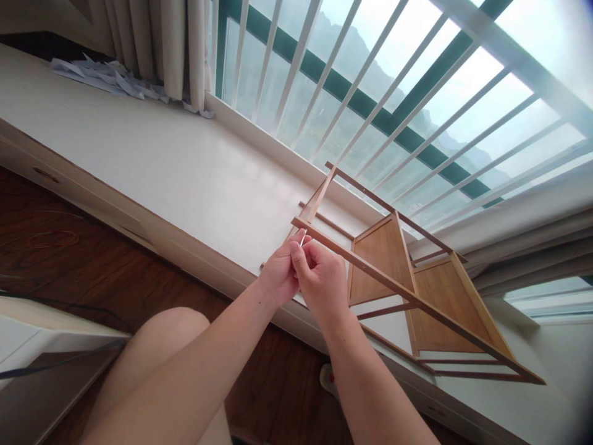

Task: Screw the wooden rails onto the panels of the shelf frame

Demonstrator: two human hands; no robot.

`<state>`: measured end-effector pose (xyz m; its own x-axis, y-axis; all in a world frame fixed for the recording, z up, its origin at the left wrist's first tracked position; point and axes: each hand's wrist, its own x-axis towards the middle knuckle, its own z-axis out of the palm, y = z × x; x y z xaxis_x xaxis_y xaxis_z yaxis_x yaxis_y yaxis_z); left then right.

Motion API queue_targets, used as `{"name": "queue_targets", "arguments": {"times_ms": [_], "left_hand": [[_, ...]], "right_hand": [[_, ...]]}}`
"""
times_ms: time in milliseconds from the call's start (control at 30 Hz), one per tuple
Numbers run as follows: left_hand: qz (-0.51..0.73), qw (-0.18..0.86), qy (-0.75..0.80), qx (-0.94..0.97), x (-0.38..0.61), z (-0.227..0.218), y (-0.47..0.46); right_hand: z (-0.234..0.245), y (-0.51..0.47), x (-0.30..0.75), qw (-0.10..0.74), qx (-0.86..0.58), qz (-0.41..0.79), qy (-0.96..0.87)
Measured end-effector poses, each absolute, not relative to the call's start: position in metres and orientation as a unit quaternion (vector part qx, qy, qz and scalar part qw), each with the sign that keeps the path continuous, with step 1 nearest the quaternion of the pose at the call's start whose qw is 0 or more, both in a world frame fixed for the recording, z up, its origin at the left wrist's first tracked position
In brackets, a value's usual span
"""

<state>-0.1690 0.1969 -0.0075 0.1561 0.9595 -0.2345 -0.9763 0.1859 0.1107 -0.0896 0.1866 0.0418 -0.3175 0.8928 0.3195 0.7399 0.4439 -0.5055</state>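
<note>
A wooden shelf rack (pixel 393 259) lies on its side on the white window ledge (pixel 152 161). Its long rail runs from the centre to the lower right, with two brown shelf boards behind it. My left hand (pixel 280 272) and my right hand (pixel 322 278) are pressed together at the rail's near end. Between their fingertips sticks up a thin silvery metal tool (pixel 302 238), small like a hex key. Its lower part is hidden by my fingers, and I cannot tell which hand grips it more.
White window bars (pixel 361 74) and glass rise behind the ledge. Curtains (pixel 162 43) hang at the upper left, with crumpled papers (pixel 102 74) below them. Dark wood floor (pixel 92 259) lies under my bare knee (pixel 171 346). A white object (pixel 41 334) with a cable sits lower left.
</note>
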Motion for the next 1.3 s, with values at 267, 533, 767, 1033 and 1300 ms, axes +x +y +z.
{"name": "queue_targets", "arguments": {"times_ms": [267,533,767,1033,1300], "left_hand": [[0.627,0.766,0.128,-0.063,-0.169,0.002,0.194],[0.621,0.775,0.115,-0.034,-0.169,0.0,0.195],[0.615,0.776,0.137,-0.04,-0.169,-0.007,0.198],[0.627,0.762,0.155,-0.044,-0.169,-0.009,0.199],[0.624,0.765,0.148,-0.057,-0.17,-0.005,0.197]], "right_hand": [[0.04,0.189,-0.091,0.283,-0.518,0.084,-0.803],[0.041,0.189,-0.093,0.275,-0.523,0.043,-0.805],[0.038,0.189,-0.09,0.269,-0.509,0.124,-0.809],[0.035,0.188,-0.088,0.274,-0.504,0.147,-0.806],[0.037,0.186,-0.086,0.278,-0.507,0.144,-0.803]]}}
